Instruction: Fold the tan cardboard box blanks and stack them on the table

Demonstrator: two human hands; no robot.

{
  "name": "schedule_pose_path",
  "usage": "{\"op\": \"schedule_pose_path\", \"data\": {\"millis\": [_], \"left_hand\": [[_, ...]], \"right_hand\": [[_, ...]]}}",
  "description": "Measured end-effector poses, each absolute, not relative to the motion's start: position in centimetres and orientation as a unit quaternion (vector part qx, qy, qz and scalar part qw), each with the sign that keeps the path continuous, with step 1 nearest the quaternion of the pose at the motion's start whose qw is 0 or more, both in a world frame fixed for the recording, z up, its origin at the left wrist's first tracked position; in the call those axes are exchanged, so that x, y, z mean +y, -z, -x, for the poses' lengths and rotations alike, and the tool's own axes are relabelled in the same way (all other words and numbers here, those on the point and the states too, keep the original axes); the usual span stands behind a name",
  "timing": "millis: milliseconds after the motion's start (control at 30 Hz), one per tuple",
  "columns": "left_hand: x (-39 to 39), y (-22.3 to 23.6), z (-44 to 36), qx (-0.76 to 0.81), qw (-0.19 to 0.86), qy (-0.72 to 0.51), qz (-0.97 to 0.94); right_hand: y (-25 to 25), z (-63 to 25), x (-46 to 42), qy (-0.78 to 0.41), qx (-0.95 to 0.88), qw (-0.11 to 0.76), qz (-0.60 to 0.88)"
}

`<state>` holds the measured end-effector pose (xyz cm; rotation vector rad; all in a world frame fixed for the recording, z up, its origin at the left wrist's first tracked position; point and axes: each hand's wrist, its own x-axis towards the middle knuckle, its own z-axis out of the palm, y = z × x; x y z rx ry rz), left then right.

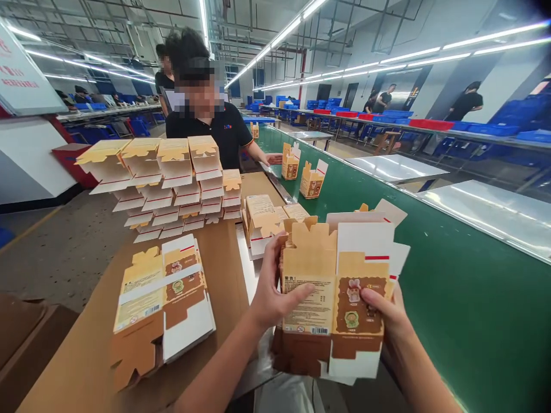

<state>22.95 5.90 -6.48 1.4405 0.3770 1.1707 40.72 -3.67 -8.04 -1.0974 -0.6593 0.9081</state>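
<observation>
Both hands, left hand (271,295) and right hand (385,315), gripped one half-opened carton (333,298), seemingly mid-forming; next, its flaps needed tucking.

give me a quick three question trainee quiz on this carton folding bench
1. True or false: both hands hold the same flat carton.
2. Where do the two opened cartons stand? A) on the green conveyor belt B) on the floor C) on the banded stack
3. What binds the carton bundle lying left of the left hand?

Key
1. True: the left hand grips its left edge and the right hand its right edge.
2. A
3. A white band wrapped across it.
</observation>
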Motion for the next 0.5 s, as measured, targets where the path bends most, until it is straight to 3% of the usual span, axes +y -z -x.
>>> {"op": "schedule_pose_path", "data": {"millis": [300,500], "left_hand": [[7.7,7.5,-23.4,0.239,0.68,-0.385,-0.576],[1.1,6.4,-20.9,0.312,0.754,-0.344,-0.465]], "right_hand": [[6.1,-40.5,-1.5,-0.411,-0.31,0.721,0.463],[7.0,-38.0,-5.6,-0.534,-0.219,0.667,0.47]]}}
